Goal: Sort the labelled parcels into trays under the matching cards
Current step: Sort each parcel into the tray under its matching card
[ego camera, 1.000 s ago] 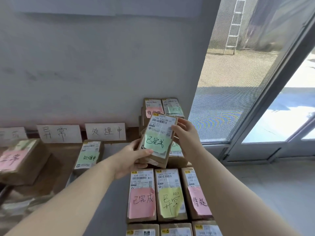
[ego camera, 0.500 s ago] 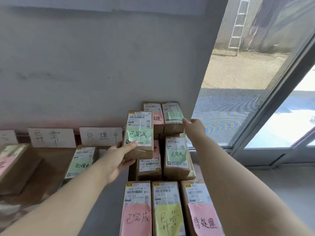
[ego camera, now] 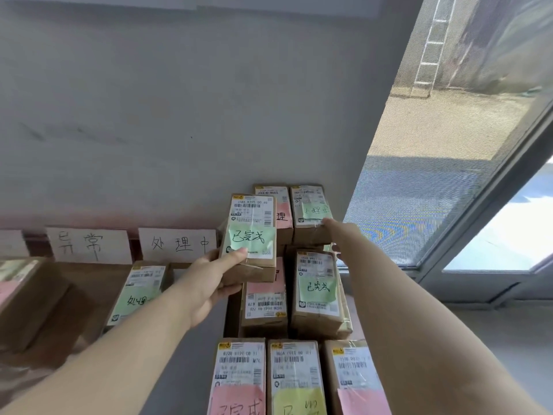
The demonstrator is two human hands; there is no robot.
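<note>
My left hand [ego camera: 209, 280] grips a brown parcel [ego camera: 250, 235] with a green note, held upright above the stack. My right hand [ego camera: 339, 235] reaches to the far parcel with a green note [ego camera: 311, 214] on top of the stack at the wall; its fingers touch that parcel's near edge, and how they lie is hidden. Beside it sits a parcel with a pink note [ego camera: 279, 211]. Below lies another green-note parcel [ego camera: 318, 292]. Two white cards [ego camera: 89, 244] [ego camera: 178, 244] lean on the wall at left.
A green-note parcel [ego camera: 137, 292] lies in a cardboard tray [ego camera: 89, 289] under the right card. Three parcels with pink [ego camera: 239, 378], yellow [ego camera: 294, 381] and pink [ego camera: 356, 378] notes lie in front. Another box [ego camera: 24, 295] sits far left. A glass door [ego camera: 449, 145] is at right.
My right hand let go of the held parcel and reached forward to the far stacked parcel. My left hand moved the held parcel slightly left and up. The view shifted closer.
</note>
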